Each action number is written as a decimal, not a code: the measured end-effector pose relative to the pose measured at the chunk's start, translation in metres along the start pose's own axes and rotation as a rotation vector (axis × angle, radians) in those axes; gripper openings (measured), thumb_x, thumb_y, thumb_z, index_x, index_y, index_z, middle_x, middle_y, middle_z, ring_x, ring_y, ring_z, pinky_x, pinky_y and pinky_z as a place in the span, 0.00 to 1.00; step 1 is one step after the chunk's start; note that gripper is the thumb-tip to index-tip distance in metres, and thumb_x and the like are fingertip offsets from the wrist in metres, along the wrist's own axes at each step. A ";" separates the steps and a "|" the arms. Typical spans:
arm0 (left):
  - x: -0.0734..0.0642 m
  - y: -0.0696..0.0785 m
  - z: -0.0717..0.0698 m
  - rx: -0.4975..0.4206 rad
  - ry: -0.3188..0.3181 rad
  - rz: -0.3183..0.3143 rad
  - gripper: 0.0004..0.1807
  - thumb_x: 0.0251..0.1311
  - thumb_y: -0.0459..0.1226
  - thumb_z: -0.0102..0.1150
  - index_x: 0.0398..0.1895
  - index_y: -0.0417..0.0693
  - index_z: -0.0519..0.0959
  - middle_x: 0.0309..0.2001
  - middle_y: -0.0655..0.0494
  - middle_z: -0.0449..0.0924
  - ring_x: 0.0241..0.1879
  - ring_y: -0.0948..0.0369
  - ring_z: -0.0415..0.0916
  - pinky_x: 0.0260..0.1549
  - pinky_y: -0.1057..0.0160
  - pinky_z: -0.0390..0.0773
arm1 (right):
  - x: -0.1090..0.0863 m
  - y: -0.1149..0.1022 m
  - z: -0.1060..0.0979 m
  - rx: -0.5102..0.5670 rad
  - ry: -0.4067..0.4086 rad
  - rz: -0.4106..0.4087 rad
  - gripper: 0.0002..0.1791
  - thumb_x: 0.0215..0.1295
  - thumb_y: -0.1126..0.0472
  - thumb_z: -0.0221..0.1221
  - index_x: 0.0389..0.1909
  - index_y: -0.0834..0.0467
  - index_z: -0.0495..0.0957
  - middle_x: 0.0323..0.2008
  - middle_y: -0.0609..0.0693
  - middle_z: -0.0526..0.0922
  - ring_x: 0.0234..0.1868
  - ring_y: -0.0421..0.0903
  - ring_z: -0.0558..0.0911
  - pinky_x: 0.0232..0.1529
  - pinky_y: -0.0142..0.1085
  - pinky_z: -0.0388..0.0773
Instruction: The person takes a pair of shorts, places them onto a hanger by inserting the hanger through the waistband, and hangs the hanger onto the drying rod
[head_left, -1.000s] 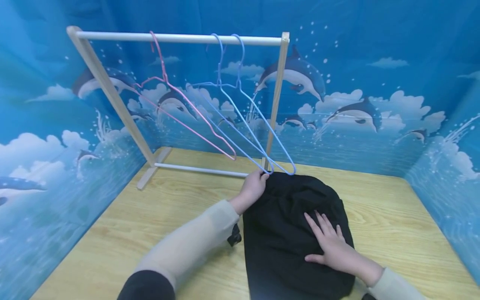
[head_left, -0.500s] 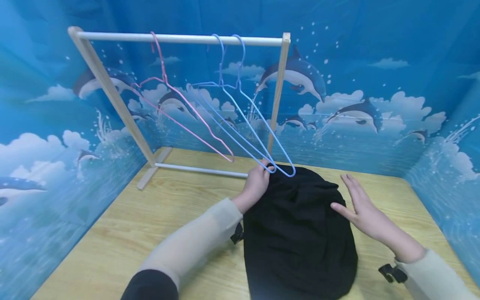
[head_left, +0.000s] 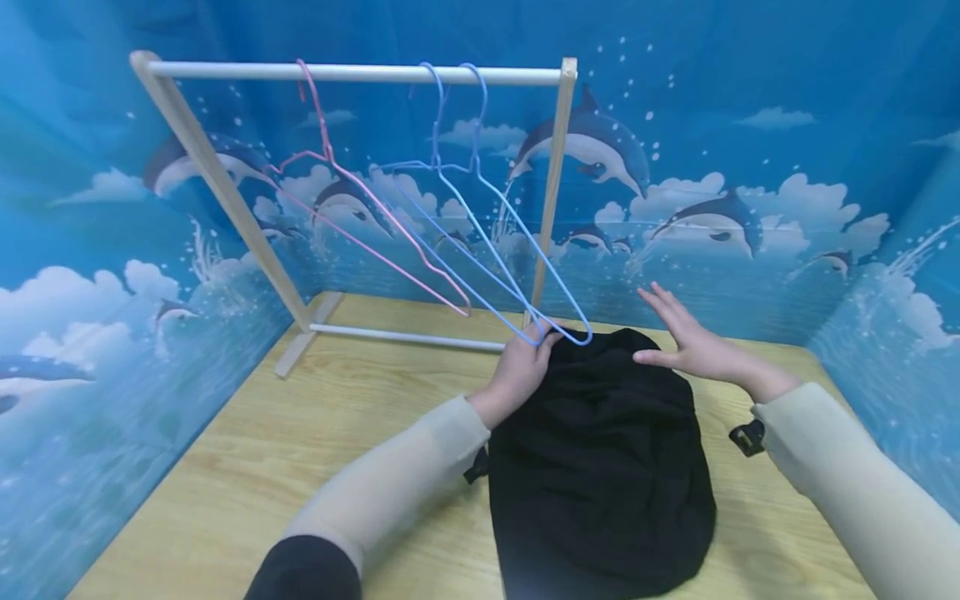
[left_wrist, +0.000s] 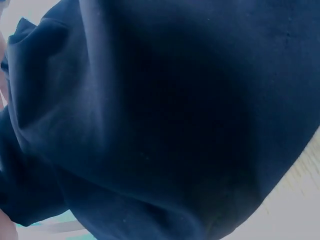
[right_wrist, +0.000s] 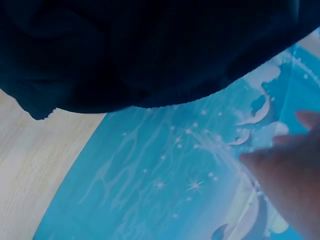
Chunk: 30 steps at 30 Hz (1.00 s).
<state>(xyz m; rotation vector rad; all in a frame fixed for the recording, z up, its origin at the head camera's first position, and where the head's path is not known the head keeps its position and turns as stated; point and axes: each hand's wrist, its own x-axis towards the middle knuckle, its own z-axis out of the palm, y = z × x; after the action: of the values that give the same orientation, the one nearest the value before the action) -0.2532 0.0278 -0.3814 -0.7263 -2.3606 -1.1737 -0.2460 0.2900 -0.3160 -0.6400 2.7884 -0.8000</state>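
Observation:
A black cloth, its kind of garment not clear, lies spread on the table with soft folds near its far end. My left hand grips its far left corner, thumb on top, just under the tips of the blue hangers. In the left wrist view the dark cloth fills nearly everything and hides the fingers. Over the far right edge hovers my right hand, fingers extended and holding nothing. The right wrist view has this hand blurred at the right, apart from the cloth's edge.
Behind the cloth stands a wooden rack with a white rail. A pink hanger and two blue hangers hang from it, the blue ones reaching above my left hand. Dolphin-print curtains enclose the wooden table.
My right hand has lifted off the cloth, moved right, then forward over its far edge. The cloth's far part lies differently. My left hand stays at the corner, shifted slightly right.

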 end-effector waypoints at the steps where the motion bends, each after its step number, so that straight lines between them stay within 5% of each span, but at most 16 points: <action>1: 0.000 0.000 0.000 -0.012 0.001 0.007 0.10 0.69 0.33 0.50 0.48 0.40 0.79 0.46 0.45 0.83 0.50 0.52 0.80 0.51 0.58 0.79 | 0.004 0.002 -0.002 0.009 -0.026 -0.005 0.51 0.67 0.50 0.59 0.77 0.54 0.33 0.76 0.61 0.24 0.74 0.67 0.28 0.62 0.75 0.40; 9: 0.001 -0.001 -0.001 -0.132 0.025 0.088 0.12 0.69 0.30 0.49 0.49 0.37 0.79 0.49 0.43 0.83 0.54 0.51 0.79 0.54 0.55 0.77 | 0.026 0.016 -0.004 0.012 -0.183 -0.078 0.42 0.66 0.52 0.61 0.75 0.56 0.52 0.76 0.64 0.41 0.74 0.70 0.36 0.64 0.74 0.40; 17: 0.002 0.000 0.002 -0.136 0.049 0.187 0.11 0.68 0.31 0.51 0.47 0.38 0.81 0.47 0.46 0.84 0.52 0.52 0.80 0.57 0.65 0.75 | 0.035 0.021 0.000 0.065 -0.287 -0.040 0.40 0.61 0.50 0.65 0.72 0.56 0.61 0.72 0.64 0.59 0.72 0.68 0.55 0.64 0.66 0.59; 25: 0.003 0.003 0.000 -0.219 -0.020 0.182 0.12 0.71 0.30 0.46 0.49 0.38 0.80 0.49 0.45 0.83 0.56 0.52 0.77 0.60 0.66 0.72 | 0.044 0.025 0.007 0.100 -0.346 0.009 0.32 0.60 0.50 0.66 0.61 0.64 0.73 0.57 0.61 0.79 0.57 0.56 0.78 0.57 0.51 0.75; 30: 0.002 0.002 -0.001 -0.237 -0.026 0.159 0.13 0.71 0.30 0.45 0.49 0.37 0.80 0.50 0.45 0.82 0.57 0.52 0.77 0.60 0.64 0.73 | 0.046 0.030 0.009 0.094 -0.358 -0.006 0.29 0.63 0.51 0.63 0.61 0.63 0.74 0.58 0.60 0.78 0.59 0.58 0.76 0.59 0.53 0.73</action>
<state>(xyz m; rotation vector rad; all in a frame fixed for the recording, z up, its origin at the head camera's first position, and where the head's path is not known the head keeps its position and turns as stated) -0.2531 0.0282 -0.3786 -0.9926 -2.1600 -1.3942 -0.2953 0.2886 -0.3415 -0.6981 2.4136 -0.7297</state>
